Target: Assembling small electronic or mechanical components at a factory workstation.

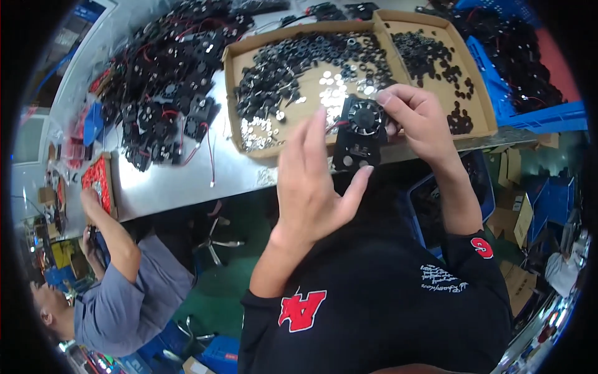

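Note:
A small black cooling fan (364,119) on a black plate is held up over the front edge of a cardboard tray (230,106). My right hand (423,121) pinches its upper right side between thumb and fingers. To the left of the fan, my left hand (308,187) has its fingers stretched and spread, slightly blurred. Its thumb tip lies by the plate's lower end; whether they touch I cannot tell. Below the held fan, the tray contains black rings, dark screw-like pieces and shiny metal bits in loose heaps.
A second cardboard tray (436,112) with small black parts adjoins on the right, beside a blue crate (486,81). Many wired black fans (149,115) are heaped on the metal table (168,202). At left a person (134,280) reaches into a red-filled box (99,177).

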A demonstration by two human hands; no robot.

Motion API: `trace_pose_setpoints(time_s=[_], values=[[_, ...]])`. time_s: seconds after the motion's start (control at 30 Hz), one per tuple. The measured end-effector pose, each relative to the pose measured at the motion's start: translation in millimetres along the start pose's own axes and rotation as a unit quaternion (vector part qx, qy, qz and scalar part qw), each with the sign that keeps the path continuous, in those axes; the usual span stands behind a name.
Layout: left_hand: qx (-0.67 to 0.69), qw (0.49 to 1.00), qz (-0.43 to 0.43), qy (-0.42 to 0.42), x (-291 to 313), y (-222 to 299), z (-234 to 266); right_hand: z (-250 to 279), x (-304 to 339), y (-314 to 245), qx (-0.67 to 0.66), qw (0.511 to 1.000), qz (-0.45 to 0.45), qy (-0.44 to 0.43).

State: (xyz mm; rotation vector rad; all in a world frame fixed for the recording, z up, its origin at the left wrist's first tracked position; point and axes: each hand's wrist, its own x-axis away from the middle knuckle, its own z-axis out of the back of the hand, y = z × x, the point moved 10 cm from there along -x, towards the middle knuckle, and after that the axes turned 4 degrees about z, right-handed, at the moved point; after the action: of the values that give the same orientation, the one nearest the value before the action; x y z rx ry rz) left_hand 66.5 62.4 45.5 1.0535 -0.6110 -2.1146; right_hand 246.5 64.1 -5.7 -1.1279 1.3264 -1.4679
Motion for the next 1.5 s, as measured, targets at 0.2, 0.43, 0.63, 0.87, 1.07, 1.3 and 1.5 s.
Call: trace_pose_setpoints(time_s=[0.2, 0.43, 0.63, 0.87, 1.07, 1.3, 1.5], values=[[0.132, 0.969, 0.136, -0.159, 13.9, -29.6, -19.8, -32.5, -11.6, 25.6, -0.017, 0.996, -0.018, -0.09], [0.112, 0.98, 0.163, -0.024, 21.0, -41.9, -16.5, -60.2, 21.4, 24.5, -0.096, 0.985, -0.017, -0.14], [-0.217, 0.974, 0.002, 0.07, 11.1, -3.4, 28.8, -34.2, 24.8, -9.9, 0.066, 0.989, 0.087, -0.105], [-0.105, 0.984, 0.029, -0.143, 10.9, -10.6, -22.4, -74.0, 27.9, 3.6, -0.026, 0.965, -0.003, -0.26], [-0.046, 0.991, 0.09, -0.083, 26.3, -30.2, -11.5, -48.5, 12.4, -17.2, 0.211, 0.954, 0.144, -0.154], [0.061, 0.949, 0.301, 0.064, 65.6, -75.8, 26.1, -29.0, -48.8, -35.8, 0.415, 0.868, 0.247, -0.117], [0.144, 0.928, 0.336, 0.08, 74.9, -90.3, 25.2, -86.7, -111.2, -25.1, 0.485, 0.797, 0.337, -0.125]])
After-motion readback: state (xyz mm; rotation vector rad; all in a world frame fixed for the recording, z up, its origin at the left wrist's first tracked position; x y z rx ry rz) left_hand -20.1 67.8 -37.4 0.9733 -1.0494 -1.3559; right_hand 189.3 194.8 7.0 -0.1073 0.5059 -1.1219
